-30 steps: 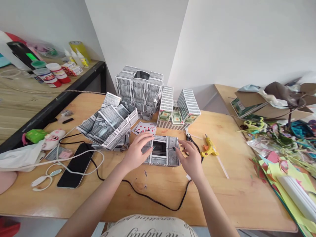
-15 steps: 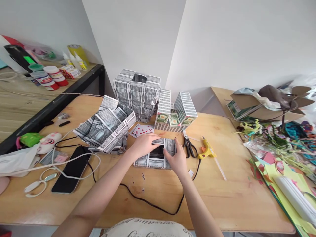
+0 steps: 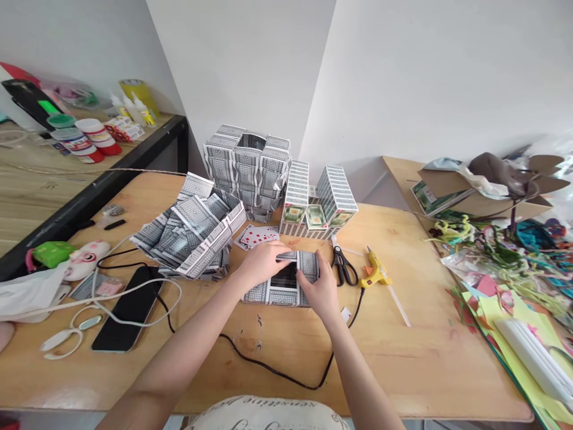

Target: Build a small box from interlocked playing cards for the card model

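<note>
On the table, both my hands grip a low block made of playing cards (image 3: pixel 283 296), with a dark square opening in its middle. My left hand (image 3: pixel 262 263) is bent over its far left part, some fingertips hidden behind it. From the right, my right hand (image 3: pixel 321 283) clasps the block, thumb beside the opening and fingers over the far edge. Loose playing cards (image 3: pixel 257 236) lie face up just beyond. Left of the block sits an open box of folded cards (image 3: pixel 192 230), heaped with more folded cards. Behind it stands a taller card structure (image 3: pixel 248 170).
Stacked card packs (image 3: pixel 319 200) stand at the back. Black scissors (image 3: pixel 344 266) and a yellow glue gun (image 3: pixel 375 270) lie to the right, its black cord (image 3: pixel 277 375) looping in front. A phone (image 3: pixel 128 310) and white cable are at left; craft scraps (image 3: pixel 501 257) crowd the right.
The view has shifted very slightly. Both hands keep nearly the same hold on the card block, and nothing else has visibly moved.
</note>
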The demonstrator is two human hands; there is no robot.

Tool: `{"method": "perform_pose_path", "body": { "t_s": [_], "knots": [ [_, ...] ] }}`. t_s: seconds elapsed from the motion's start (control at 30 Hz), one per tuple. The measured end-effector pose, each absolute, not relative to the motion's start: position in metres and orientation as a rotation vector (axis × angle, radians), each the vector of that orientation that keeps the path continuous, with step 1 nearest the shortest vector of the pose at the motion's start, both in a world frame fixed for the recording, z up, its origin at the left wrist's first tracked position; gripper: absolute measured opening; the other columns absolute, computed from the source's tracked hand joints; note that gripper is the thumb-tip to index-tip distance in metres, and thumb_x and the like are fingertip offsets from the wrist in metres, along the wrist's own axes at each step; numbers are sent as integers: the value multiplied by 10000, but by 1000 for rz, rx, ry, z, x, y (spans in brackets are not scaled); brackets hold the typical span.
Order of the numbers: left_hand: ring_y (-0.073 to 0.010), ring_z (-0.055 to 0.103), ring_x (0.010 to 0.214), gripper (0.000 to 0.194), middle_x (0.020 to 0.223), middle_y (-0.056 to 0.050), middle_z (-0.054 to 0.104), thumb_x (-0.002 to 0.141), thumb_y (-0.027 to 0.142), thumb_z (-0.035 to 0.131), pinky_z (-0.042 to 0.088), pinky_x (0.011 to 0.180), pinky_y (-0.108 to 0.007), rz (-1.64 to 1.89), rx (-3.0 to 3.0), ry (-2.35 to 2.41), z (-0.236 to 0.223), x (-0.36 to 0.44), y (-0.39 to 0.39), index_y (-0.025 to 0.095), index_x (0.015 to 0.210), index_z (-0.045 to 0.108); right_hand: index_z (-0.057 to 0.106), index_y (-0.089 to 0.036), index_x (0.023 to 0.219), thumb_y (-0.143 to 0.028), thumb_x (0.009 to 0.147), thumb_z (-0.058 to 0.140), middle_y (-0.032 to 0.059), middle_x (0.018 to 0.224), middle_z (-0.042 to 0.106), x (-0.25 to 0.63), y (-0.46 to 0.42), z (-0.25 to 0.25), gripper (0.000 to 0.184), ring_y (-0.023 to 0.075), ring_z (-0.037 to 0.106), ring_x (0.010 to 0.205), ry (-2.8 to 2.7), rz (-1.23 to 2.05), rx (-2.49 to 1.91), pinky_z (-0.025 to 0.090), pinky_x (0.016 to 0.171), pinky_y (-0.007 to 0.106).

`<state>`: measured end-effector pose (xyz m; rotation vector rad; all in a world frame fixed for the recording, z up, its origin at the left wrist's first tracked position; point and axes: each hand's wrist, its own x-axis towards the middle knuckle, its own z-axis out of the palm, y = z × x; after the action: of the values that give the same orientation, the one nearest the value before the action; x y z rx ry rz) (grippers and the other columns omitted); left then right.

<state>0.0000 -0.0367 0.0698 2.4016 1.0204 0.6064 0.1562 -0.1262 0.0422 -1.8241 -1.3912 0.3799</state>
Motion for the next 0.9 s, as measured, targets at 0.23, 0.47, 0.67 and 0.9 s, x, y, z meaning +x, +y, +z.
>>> {"method": "perform_pose_path", "body": {
  "t_s": [0.23,0.47,0.67,0.9],
  "knots": [
    [-209,590,982,281,1060,-30,653,799,315,539,458,854,-341,576,2429,1037,73,0,-36,226,1052,623,404,-119,1278,-342,733,565,171,1251,487,156,-126,43,611,292,444,1168,-1397,366,-1828,380,958,464],
    [-245,576,1006,391,1069,-51,650,743,373,599,418,906,-389,536,2481,1148,75,-10,-37,215,1100,594,403,-104,1279,-346,732,563,180,1259,477,155,-126,43,619,301,431,1180,-1390,384,-1845,368,966,471],
    [-216,600,960,270,1023,-14,667,749,359,591,464,839,-344,541,2354,1161,70,-15,-33,240,985,646,391,-100,1285,-349,734,556,179,1265,467,154,-126,44,626,295,425,1185,-1385,406,-1862,366,969,463],
    [-211,598,973,269,1036,-5,667,733,378,610,453,867,-331,546,2268,1194,65,-14,-32,258,965,673,383,-77,1290,-347,736,549,187,1275,457,153,-126,43,638,290,414,1198,-1382,424,-1874,360,980,444]
  ]
}}
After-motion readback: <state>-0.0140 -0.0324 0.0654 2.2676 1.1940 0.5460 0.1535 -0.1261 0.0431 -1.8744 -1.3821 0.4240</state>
